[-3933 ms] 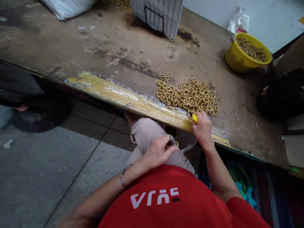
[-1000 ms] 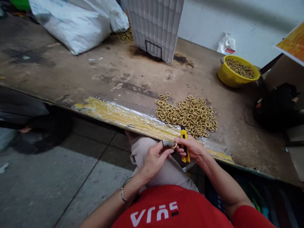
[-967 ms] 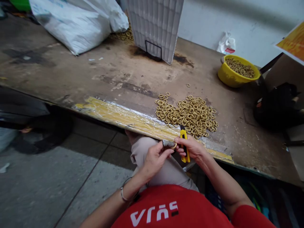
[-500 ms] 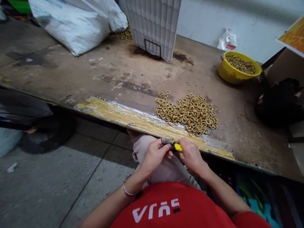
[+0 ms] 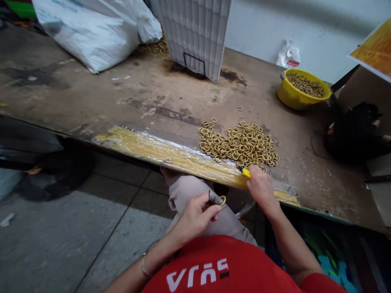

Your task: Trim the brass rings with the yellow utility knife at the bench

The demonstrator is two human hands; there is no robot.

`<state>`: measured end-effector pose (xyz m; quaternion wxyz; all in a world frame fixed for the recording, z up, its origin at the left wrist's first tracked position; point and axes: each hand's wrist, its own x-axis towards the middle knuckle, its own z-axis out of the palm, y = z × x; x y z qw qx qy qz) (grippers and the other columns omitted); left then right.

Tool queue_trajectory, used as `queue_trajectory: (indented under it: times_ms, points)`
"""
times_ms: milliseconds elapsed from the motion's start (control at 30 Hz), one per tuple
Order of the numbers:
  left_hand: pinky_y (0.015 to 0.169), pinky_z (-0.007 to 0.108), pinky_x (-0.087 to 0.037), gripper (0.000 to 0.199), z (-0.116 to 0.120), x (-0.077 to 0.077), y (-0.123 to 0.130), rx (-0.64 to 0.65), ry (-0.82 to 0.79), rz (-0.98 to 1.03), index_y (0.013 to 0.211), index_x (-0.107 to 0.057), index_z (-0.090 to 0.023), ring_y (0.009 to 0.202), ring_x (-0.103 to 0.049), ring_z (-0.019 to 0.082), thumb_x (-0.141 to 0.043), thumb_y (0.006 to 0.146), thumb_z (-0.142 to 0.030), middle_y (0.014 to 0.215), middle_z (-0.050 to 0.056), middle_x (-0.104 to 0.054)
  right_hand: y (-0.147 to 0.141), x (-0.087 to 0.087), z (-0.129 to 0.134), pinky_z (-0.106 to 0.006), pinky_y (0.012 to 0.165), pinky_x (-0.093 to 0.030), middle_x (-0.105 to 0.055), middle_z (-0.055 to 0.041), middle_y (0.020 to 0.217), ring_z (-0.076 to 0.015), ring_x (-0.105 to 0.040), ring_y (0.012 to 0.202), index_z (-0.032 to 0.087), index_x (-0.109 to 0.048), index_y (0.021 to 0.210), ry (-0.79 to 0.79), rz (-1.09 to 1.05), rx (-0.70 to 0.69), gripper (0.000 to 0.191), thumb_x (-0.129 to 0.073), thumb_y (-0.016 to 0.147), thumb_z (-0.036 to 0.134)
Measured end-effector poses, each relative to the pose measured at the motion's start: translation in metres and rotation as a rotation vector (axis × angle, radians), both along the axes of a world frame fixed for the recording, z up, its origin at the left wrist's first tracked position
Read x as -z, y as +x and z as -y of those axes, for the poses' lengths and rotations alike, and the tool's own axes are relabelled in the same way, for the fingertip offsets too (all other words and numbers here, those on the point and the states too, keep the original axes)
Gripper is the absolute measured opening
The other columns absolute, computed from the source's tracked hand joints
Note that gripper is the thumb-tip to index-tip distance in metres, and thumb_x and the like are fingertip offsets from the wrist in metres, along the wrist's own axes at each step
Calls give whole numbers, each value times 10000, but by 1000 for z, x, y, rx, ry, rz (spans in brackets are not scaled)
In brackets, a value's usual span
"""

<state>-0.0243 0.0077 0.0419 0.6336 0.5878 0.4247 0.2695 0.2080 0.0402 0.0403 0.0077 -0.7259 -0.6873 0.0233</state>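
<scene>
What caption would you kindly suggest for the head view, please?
Yellow cutter in the right hand at a pile of gold-coloured rings, one ring at the left hand.

A heap of rings (image 5: 244, 142) lies near the front edge of a table (image 5: 122, 93), a lone ring (image 5: 240, 108) just behind it. Farther back stand a tub (image 5: 293, 95) of rings, right, and a panel (image 5: 198, 32), with a sack (image 5: 91, 36) to its left. The right hand (image 5: 259, 185) and cutter (image 5: 246, 173) are at the heap's front; the left hand (image 5: 195, 215) is over the lap.
</scene>
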Motion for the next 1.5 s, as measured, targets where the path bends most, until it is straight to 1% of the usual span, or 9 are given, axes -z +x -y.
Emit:
queue_trajectory:
  times_ms: [167,333,500,667,767,900,1200,1333,1500]
  points:
    - [696,285,-440,176,-5,32,15,115,434,-237,729,-539,-185,760,-563,180,-553,903,-209,809,34,-605,-10,-1,-44,-276,731,-387,-651,-87,1093,-198,-590,916,197,-682,1120,131,-67,-169,328,-523,871,55]
    - [707,316,-462,80,-5,43,21,235,474,-394,827,-561,-202,772,-616,221,-556,886,-148,848,28,-637,-20,-2,-89,-290,757,-395,-641,-112,1134,-226,-556,1022,196,-711,1088,42,6,-335,308,-457,946,92]
    - [758,326,-523,54,-13,38,19,66,238,-167,877,-593,-187,833,-664,208,-626,862,-228,1023,87,-720,-14,-5,-91,-299,764,-409,-664,-101,1026,-213,-577,932,179,-709,968,54,-239,-289,221,-509,902,115]
    - [518,223,-447,289,-31,27,19,-258,-187,246,1001,-566,-163,547,-584,97,-658,875,-407,956,89,-758,-24,-8,-54,-250,632,-418,-631,10,722,-127,-538,642,196,-650,806,-144,-1142,-116,158,-646,841,351]
    - [494,201,-426,401,-36,24,19,-310,-267,391,1017,-592,-147,530,-577,88,-747,811,-455,857,69,-755,-39,-7,-28,-223,510,-365,-628,23,650,-93,-477,519,194,-631,808,-334,-1491,47,309,-749,759,475]
    - [474,192,-411,423,-32,25,19,-325,-362,473,970,-635,-140,497,-544,75,-830,734,-432,766,38,-738,-51,2,-7,-208,447,-322,-593,47,562,-82,-437,451,205,-603,801,-316,-1677,186,366,-807,709,494]
    - [515,222,-451,365,-26,19,16,-301,-378,464,854,-699,-115,515,-556,87,-847,701,-412,732,48,-728,-49,10,7,-221,474,-328,-559,46,587,-86,-407,476,202,-614,760,-365,-1572,119,364,-737,786,544]
    - [541,228,-465,352,-25,19,17,-288,-336,400,811,-686,-118,529,-560,97,-821,727,-432,648,20,-677,-45,4,17,-266,678,-430,-607,-16,741,-150,-545,684,197,-664,801,-137,-1129,-131,271,-549,955,388]
    - [556,235,-484,330,-22,18,20,-286,-259,285,821,-655,-134,518,-572,111,-761,774,-443,579,-7,-641,-44,5,31,-283,763,-432,-660,-76,984,-206,-612,879,198,-673,1082,-2,-503,-227,284,-517,877,80]
